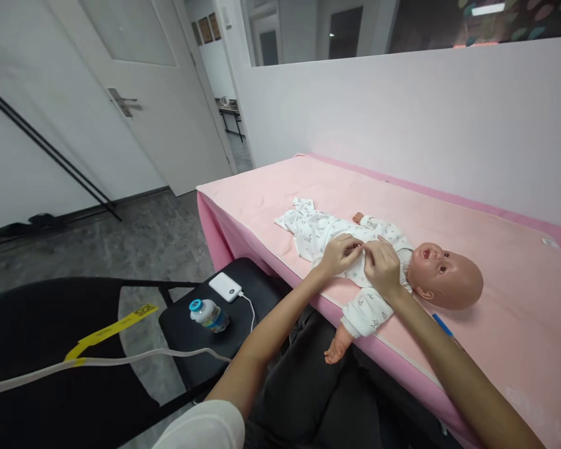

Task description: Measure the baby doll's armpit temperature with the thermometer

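Note:
A baby doll [442, 277] lies on its back on the pink-covered table, head to the right. It wears a white patterned outfit [318, 229]. My left hand [340, 254] pinches at the front of the outfit over the doll's belly. Close beside it, my right hand [381, 265] is closed at the chest part of the same outfit. The fingertips of both hands nearly meet; the bit of cloth or fastener between them is too small to make out. One doll arm hangs over the near table edge, below my right wrist.
The pink table cover [509, 337] runs along a white wall. A blue pen-like thing [442, 324] lies near my right forearm. At left, a black chair [182, 368] holds a white power bank [225, 287] with a cable and a blue-capped bottle [209, 315].

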{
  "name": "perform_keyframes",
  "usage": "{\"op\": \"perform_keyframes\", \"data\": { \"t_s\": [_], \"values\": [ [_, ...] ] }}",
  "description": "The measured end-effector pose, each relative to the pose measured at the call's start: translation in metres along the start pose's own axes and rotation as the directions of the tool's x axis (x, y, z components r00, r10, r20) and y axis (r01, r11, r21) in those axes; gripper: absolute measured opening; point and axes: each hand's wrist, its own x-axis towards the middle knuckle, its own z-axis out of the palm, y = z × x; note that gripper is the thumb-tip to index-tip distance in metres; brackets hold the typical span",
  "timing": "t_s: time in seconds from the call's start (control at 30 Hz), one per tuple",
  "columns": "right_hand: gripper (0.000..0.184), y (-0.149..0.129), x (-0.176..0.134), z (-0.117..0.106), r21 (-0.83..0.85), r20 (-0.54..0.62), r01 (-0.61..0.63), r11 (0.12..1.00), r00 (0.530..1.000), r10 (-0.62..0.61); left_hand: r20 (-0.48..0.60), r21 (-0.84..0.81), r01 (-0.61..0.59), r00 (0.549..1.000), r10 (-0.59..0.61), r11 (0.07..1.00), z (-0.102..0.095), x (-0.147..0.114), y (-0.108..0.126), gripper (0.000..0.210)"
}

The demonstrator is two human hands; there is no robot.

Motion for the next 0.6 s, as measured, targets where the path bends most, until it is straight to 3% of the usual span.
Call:
{"op": "perform_keyframes", "data": {
  "t_s": [0.13, 0.23, 0.6],
  "values": [
    [0.021, -0.002, 0.0, -0.002, -0.012, -0.069, -0.198, 0.98, 0.978, 0.196, 0.088, 0.027, -0.05, 0.995, 0.047, 0.998, -0.004, -0.004, 0.001, 0.024],
    [0.018, -0.006, 0.001, -0.002, -0.002, -0.092, -0.278, 0.96, 0.956, 0.277, 0.126, 0.03, -0.054, 0.991, 0.05, 0.998, -0.007, -0.005, 0.001, 0.026],
    [0.007, -0.011, 0.008, -0.006, -0.123, 0.05, -0.281, 0.952, 0.956, 0.288, 0.132, 0.036, -0.054, 0.99, 0.048, 0.998, -0.01, -0.005, -0.001, 0.025]
  ]
}}
